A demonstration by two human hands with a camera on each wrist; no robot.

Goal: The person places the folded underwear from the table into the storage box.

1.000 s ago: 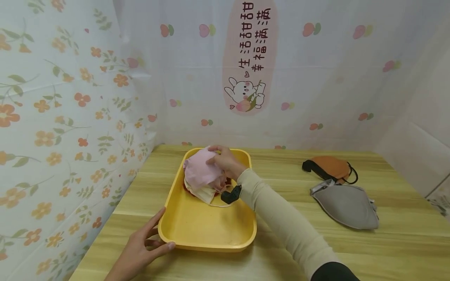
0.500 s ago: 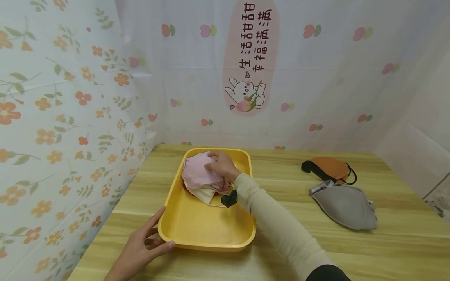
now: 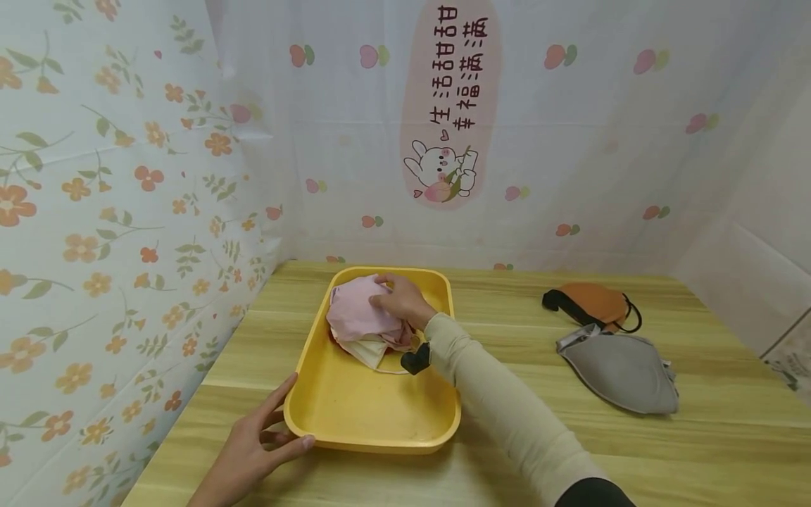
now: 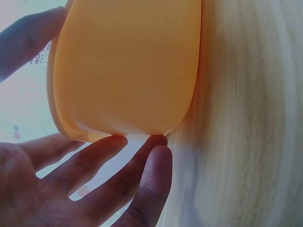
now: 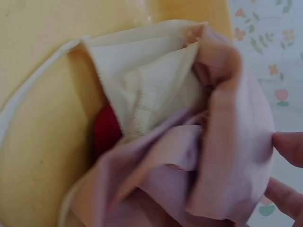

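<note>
A yellow plastic tray (image 3: 374,408) lies on the table, and my left hand (image 3: 253,440) holds its near left corner, thumb at the front and fingers along the side. In the left wrist view the fingertips (image 4: 158,142) touch the tray's outer wall (image 4: 128,66). My right hand (image 3: 405,301) pinches a pink cloth face mask (image 3: 357,310) at the tray's far end. Under it lies a cream cloth mask (image 3: 367,350) with a white cord; something red (image 5: 108,130) shows beneath in the right wrist view. The right fingertips (image 5: 281,142) are at the pink cloth's edge.
To the right on the wooden table (image 3: 507,317) lie an orange mask (image 3: 595,303) with black trim and a loop, and a grey mask (image 3: 627,373) overlapping it. A floral sheet (image 3: 127,246) hangs along the left, and a printed curtain (image 3: 538,162) hangs behind.
My right hand has lowered slightly with the pink mask, which now lies flatter over the cream one; over the last half second it has barely moved. The left hand stays on the tray corner.
</note>
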